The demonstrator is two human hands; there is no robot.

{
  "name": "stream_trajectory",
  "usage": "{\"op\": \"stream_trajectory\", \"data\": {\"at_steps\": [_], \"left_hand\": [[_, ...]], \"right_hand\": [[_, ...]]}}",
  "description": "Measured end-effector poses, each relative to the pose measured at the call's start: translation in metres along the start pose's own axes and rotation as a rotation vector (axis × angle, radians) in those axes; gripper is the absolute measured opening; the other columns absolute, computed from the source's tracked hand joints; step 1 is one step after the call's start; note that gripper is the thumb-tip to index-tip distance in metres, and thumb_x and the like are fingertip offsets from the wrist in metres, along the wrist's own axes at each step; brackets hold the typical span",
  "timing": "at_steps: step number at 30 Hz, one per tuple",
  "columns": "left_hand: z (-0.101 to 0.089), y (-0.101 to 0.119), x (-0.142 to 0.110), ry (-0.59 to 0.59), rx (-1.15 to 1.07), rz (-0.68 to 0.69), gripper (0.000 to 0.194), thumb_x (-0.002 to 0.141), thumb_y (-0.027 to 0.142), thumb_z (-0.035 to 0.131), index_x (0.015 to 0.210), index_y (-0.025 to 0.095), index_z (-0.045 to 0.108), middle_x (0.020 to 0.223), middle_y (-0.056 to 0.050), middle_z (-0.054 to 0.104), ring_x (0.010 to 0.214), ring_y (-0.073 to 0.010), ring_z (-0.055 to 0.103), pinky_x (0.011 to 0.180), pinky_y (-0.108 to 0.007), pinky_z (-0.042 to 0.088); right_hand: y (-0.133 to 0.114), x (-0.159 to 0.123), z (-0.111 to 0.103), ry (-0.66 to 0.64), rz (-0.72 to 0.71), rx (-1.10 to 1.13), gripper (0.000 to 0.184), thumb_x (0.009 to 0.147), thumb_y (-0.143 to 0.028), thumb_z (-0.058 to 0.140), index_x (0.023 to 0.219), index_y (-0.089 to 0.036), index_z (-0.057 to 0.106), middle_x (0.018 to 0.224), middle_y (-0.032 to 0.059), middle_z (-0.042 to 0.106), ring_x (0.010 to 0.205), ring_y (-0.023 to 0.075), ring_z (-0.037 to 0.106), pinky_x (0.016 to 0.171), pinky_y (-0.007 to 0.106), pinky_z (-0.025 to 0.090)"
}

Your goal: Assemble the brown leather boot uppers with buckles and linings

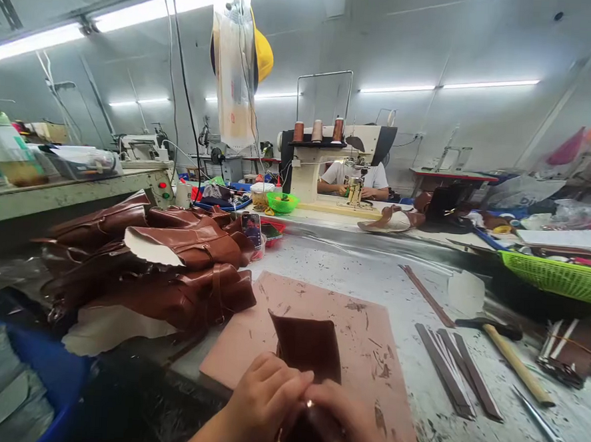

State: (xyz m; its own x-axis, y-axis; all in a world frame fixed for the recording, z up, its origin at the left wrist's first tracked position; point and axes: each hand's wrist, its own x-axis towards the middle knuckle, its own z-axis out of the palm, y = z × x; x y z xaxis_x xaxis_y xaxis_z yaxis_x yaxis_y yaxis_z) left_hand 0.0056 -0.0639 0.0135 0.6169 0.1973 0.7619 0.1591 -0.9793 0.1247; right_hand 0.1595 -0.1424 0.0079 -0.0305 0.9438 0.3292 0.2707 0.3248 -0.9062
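Blue bin (73,374) at lower left's got grey pieces in it, and the green basket (557,277) is off to the right. Left hand (265,396) and right hand (346,421) are both pinching the dark brown leather piece (311,342) over the pink mat (320,302) on the bench (430,382). Brown leather bags (189,241) crowd the left. Red print on the hanging plastic bag (235,90) is too small to read.

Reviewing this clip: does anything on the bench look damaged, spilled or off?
Nothing is clearly spilled. The pink board is marred by dark marks, and dark specks litter the table, notably around the strips; likely wear and work debris. The held brown piece shows no obvious damage, though it's partly hidden.
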Motion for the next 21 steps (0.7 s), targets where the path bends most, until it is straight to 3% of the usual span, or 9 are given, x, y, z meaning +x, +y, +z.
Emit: {"op": "stream_trajectory", "data": {"at_steps": [2,4,6,8,10,12,16,19,21], "left_hand": [[0.0,0.0,-0.002,0.018,-0.015,-0.061,0.031,0.086,0.011,0.046,0.116,0.013,0.047,0.079,-0.005,0.067,0.066,-0.0148,0.056,0.063,-0.028,0.045],[-0.002,0.001,-0.002,0.004,-0.037,-0.25,0.021,0.085,0.012,0.048,0.105,0.017,0.052,0.073,-0.002,0.064,0.063,-0.013,0.055,0.059,-0.024,0.045],[-0.006,0.003,0.003,-0.111,-0.032,-0.476,0.004,0.082,0.019,0.055,0.085,0.018,0.055,0.067,0.0,0.059,0.06,-0.0132,0.053,0.056,-0.023,0.043],[-0.009,0.004,0.01,-0.292,-0.034,-0.611,0.012,0.076,0.027,0.062,0.072,0.018,0.054,0.065,0.0,0.058,0.061,-0.0151,0.052,0.057,-0.026,0.042],[-0.011,0.005,0.014,-0.399,-0.075,-0.676,0.011,0.072,0.026,0.063,0.071,0.017,0.056,0.067,-0.001,0.059,0.066,-0.0174,0.052,0.062,-0.029,0.042],[-0.011,0.006,0.013,-0.392,-0.163,-0.667,0.006,0.07,0.02,0.06,0.075,0.018,0.057,0.071,-0.002,0.061,0.069,-0.018,0.052,0.064,-0.029,0.041],[-0.008,0.01,0.009,-0.387,-0.273,-0.719,0.005,0.07,0.018,0.055,0.075,0.017,0.056,0.068,-0.002,0.059,0.068,-0.0169,0.05,0.062,-0.026,0.038],[-0.009,0.011,0.012,-0.509,-0.203,-0.876,0.004,0.07,0.02,0.055,0.072,0.018,0.053,0.067,-0.002,0.057,0.068,-0.0176,0.049,0.06,-0.025,0.035],[-0.009,0.01,0.016,-0.591,-0.142,-0.904,0.004,0.069,0.019,0.054,0.073,0.018,0.053,0.068,-0.002,0.058,0.069,-0.0183,0.05,0.059,-0.025,0.034]], "right_hand": [[0.0,0.002,-0.004,0.01,-0.01,-0.012,0.015,0.087,-0.032,0.046,0.094,-0.026,0.057,0.08,-0.0009,0.062,0.072,0.0139,0.059,0.069,0.023,0.048],[-0.005,0.004,-0.012,0.023,-0.02,-0.049,0.013,0.087,-0.027,0.041,0.087,-0.024,0.054,0.075,-0.0014,0.058,0.068,0.0133,0.056,0.064,0.023,0.047],[-0.009,0.008,-0.018,-0.007,-0.036,-0.106,0.014,0.086,-0.02,0.038,0.081,-0.023,0.051,0.075,-0.0011,0.054,0.066,0.0127,0.054,0.062,0.022,0.046],[-0.011,0.012,-0.018,-0.083,-0.089,-0.177,0.017,0.085,-0.015,0.039,0.084,-0.023,0.054,0.081,0.0004,0.053,0.07,0.0125,0.055,0.064,0.022,0.046],[-0.01,0.013,-0.013,-0.144,-0.151,-0.224,0.025,0.085,-0.013,0.04,0.096,-0.026,0.058,0.088,0.0018,0.054,0.076,0.0128,0.057,0.068,0.022,0.047],[-0.008,0.013,-0.007,-0.151,-0.141,-0.211,0.026,0.085,-0.014,0.042,0.101,-0.027,0.058,0.089,0.0018,0.057,0.078,0.013,0.058,0.069,0.022,0.047],[-0.006,0.012,-0.005,-0.079,-0.035,-0.071,0.01,0.085,-0.017,0.05,0.084,-0.022,0.058,0.08,0.0003,0.06,0.072,0.0124,0.06,0.067,0.022,0.048],[-0.01,0.012,-0.006,-0.026,-0.108,-0.031,0.013,0.086,-0.019,0.05,0.076,-0.021,0.058,0.076,0.0004,0.057,0.069,0.0113,0.059,0.064,0.02,0.047],[-0.013,0.013,-0.005,0.007,-0.144,-0.057,0.013,0.085,-0.017,0.05,0.078,-0.021,0.06,0.076,0.001,0.057,0.069,0.0114,0.059,0.062,0.02,0.048]]}}
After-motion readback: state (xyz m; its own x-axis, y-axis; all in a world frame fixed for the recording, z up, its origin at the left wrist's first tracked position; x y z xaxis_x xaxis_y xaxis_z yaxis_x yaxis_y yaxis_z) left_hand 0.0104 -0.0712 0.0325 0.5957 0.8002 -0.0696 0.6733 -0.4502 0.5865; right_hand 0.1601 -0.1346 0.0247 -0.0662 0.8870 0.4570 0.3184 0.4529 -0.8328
